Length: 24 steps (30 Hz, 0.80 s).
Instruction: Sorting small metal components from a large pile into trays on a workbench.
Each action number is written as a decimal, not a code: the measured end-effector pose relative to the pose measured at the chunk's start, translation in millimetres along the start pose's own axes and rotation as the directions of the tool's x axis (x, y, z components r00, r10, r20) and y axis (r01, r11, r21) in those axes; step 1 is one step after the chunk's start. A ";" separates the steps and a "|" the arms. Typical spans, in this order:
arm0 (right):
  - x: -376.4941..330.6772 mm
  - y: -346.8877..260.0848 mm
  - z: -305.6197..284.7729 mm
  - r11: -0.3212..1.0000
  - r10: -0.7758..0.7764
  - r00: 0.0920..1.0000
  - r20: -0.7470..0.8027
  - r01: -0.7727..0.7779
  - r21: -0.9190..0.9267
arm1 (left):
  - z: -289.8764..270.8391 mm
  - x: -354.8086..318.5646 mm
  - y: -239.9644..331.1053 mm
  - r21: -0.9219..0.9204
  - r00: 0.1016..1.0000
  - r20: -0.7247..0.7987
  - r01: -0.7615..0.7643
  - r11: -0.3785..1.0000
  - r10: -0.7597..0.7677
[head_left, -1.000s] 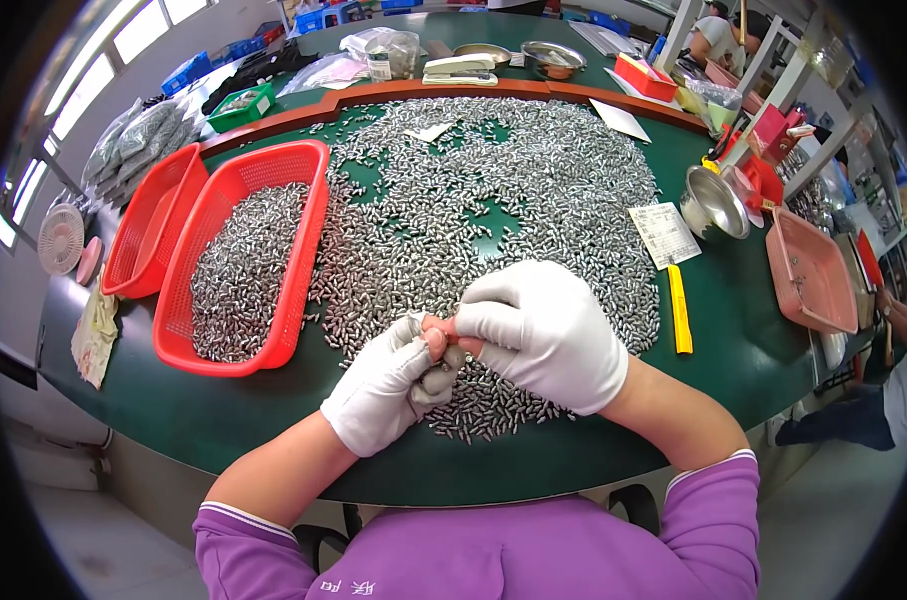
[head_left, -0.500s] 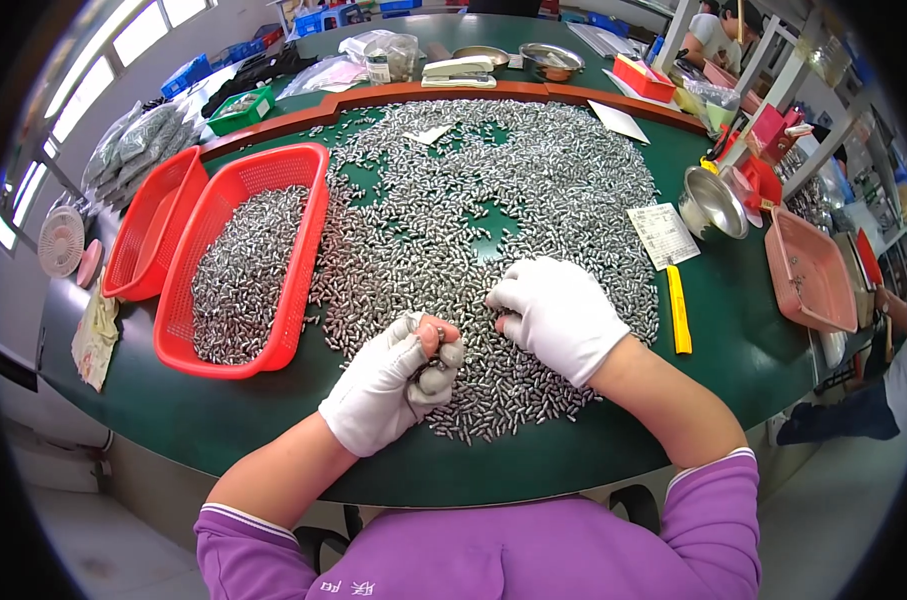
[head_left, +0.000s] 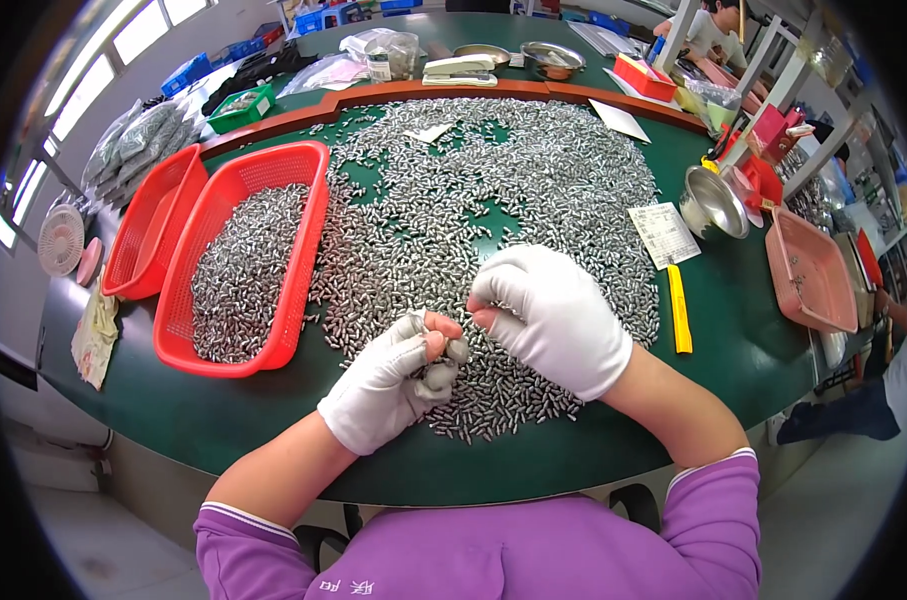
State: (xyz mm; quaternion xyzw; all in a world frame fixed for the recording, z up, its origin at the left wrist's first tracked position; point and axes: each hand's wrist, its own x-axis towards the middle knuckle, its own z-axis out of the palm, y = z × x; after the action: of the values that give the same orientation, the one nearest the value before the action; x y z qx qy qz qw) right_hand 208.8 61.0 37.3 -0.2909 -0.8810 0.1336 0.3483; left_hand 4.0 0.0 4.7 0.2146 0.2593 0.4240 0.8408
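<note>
Small silvery, bullet-shaped metal pieces [head_left: 573,190] lie in a wide, mostly single layer over the green table. At the near side of this spread, my left hand [head_left: 378,385], in a white glove with bare thumb and fingertip, is curled closed; what it holds, if anything, is hidden. The glove's fingers look grey and soiled. Just to its right, above the pieces, my right hand [head_left: 558,320] wears a similar white glove. Its bare thumb and forefinger are pinched together, pointing toward my left hand; anything between them is too small to make out.
Left of the spread stands a red plastic basket [head_left: 318,215] heaped with the same pieces, with another red basket [head_left: 123,270] beside it. A yellow cutter knife [head_left: 679,310], a paper slip [head_left: 663,236], a steel bowl [head_left: 713,203] and a pink basket [head_left: 811,312] lie to the right. A wooden rail [head_left: 443,91] borders the back.
My right hand has shifted slightly left, toward my left hand, its thumb and forefinger now closer together. My left hand stays in nearly the same place. The person at the far right has moved.
</note>
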 end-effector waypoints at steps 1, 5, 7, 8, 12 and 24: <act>0.3 -2.7 -0.5 0.998 -0.057 0.998 -0.006 0.057 0.028 | -0.2 -0.3 -0.5 -0.005 1.000 0.017 0.018 1.000 -0.018; -0.9 -9.0 1.9 0.987 -0.143 0.990 0.003 0.142 0.075 | 2.3 0.3 -1.4 0.023 0.993 0.114 0.037 0.999 -0.039; -3.4 -8.1 4.2 0.981 -0.165 0.986 -0.009 0.165 0.102 | 1.3 0.4 -3.2 0.044 0.994 0.099 0.032 0.999 -0.036; -4.5 -6.6 6.0 0.976 -0.141 0.990 0.001 0.139 0.166 | 0.6 0.7 -3.6 0.064 0.996 0.081 0.025 0.998 -0.030; -3.4 -4.0 5.7 0.979 -0.016 1.000 -0.001 0.016 0.205 | -0.6 -0.2 -1.3 0.090 0.997 0.078 0.020 0.996 -0.027; -14.7 19.1 16.2 0.946 0.118 0.968 0.221 -0.041 -0.323 | -1.4 -0.2 -3.1 0.058 1.000 0.026 -0.017 0.998 0.015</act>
State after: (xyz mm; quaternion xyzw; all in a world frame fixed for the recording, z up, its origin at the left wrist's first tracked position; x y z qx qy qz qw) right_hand 214.3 66.7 9.4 -0.3603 -0.9137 0.0388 0.1838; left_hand 4.9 -1.6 1.9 0.2464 0.2592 0.4202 0.8340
